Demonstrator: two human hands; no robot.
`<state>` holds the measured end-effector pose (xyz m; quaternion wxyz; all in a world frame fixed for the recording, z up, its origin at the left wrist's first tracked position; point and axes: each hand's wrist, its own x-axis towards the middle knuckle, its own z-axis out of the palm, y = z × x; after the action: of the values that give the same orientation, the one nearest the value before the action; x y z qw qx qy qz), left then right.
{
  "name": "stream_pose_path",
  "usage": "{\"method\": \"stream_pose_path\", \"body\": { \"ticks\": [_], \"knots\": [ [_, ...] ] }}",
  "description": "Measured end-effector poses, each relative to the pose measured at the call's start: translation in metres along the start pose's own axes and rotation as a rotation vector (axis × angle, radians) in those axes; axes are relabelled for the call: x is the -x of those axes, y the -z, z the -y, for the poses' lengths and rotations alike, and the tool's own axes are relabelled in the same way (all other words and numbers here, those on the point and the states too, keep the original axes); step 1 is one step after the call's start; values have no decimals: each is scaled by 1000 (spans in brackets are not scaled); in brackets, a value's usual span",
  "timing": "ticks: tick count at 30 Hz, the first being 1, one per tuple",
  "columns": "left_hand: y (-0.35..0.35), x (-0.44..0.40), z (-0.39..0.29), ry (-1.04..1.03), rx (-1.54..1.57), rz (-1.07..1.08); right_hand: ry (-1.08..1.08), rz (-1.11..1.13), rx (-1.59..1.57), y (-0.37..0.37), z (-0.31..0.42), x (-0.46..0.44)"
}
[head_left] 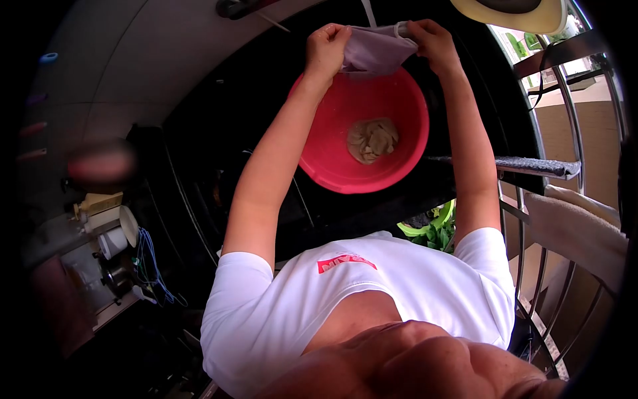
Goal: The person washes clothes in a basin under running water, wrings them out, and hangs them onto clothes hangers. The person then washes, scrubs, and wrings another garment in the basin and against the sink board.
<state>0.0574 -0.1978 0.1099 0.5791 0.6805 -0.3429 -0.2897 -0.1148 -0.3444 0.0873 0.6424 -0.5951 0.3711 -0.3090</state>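
A lilac cloth (376,50) with a pale edge is stretched between my two hands above the far rim of a red basin (325,156). My left hand (327,51) pinches its left end, fingers closed. At the opposite corner, my right hand (432,44) grips the whitish edge, also closed. Inside the basin lies a crumpled beige cloth (373,140), apart from both hands. The garment type of the lilac piece cannot be made out.
Metal railings (565,100) run along the right, with a light towel (578,229) hung over them. A yellow-rimmed round object (512,14) is at the upper right. Green leaves (435,229) show below the basin. Household items and a blue cord (151,266) are at left.
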Motion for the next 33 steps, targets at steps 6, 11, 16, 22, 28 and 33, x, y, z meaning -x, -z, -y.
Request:
{"method": "stream_pose_path", "body": {
  "ticks": [6,11,16,22,28,33],
  "knots": [
    [1,-16,-14,-65,16,57,60,-13,89,5,27,-3],
    [1,-20,-18,-253,-309,-125,210,1,285,10,24,-2],
    [0,-7,-20,-220,-426,-142,257,-144,426,10,54,25],
    [-4,-10,-18,38,67,-22,317,-101,325,2,59,32],
    [-8,3,1,117,106,96,492,-56,366,-30,94,51],
    [-12,13,11,75,-22,77,653,-121,411,-52,121,49]
  ]
}}
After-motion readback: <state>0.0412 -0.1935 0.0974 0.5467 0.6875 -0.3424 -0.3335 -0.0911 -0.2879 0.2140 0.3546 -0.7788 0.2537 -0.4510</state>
